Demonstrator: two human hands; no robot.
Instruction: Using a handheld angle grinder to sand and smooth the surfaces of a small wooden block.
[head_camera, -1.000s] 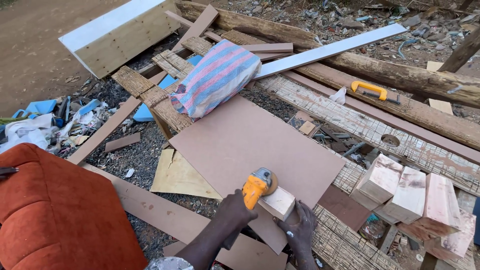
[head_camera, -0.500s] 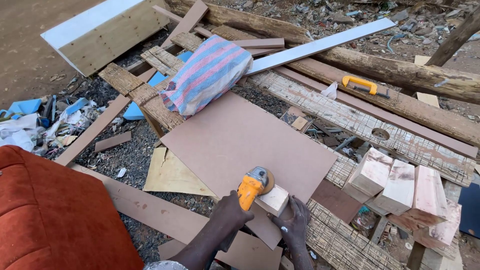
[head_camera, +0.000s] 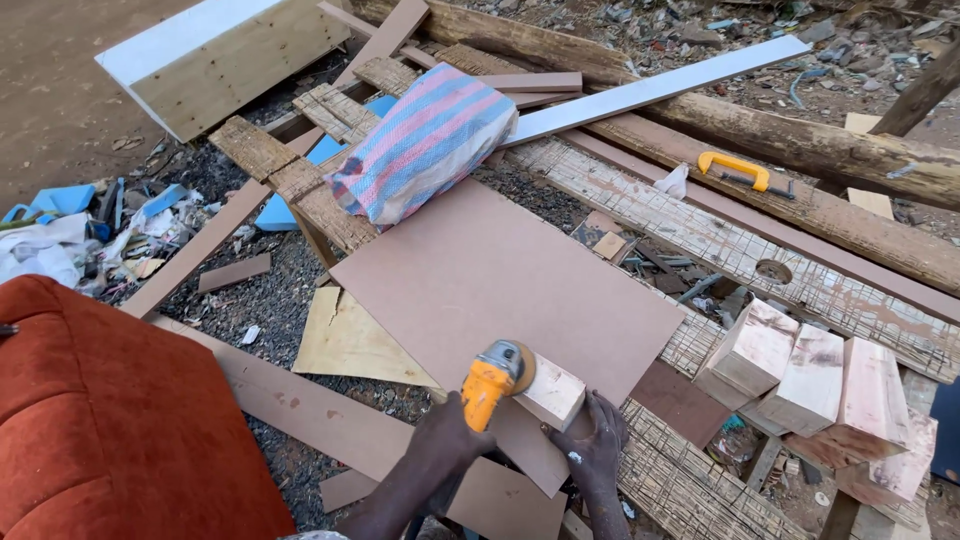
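On the brown hardboard sheet (head_camera: 500, 290), the left hand (head_camera: 447, 440) is wrapped tight around a yellow angle grinder (head_camera: 493, 380), its disc against a small wooden block (head_camera: 552, 392). The right hand (head_camera: 592, 452) presses fingers closed on the block's near edge. The grinder's disc is hidden.

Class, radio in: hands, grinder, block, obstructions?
Left hand grips yellow angle grinder. Right hand steadies wooden block on brown board. Nothing obstructing.

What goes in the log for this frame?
left hand: holds yellow grinder | right hand: steadies wood block | under: brown board
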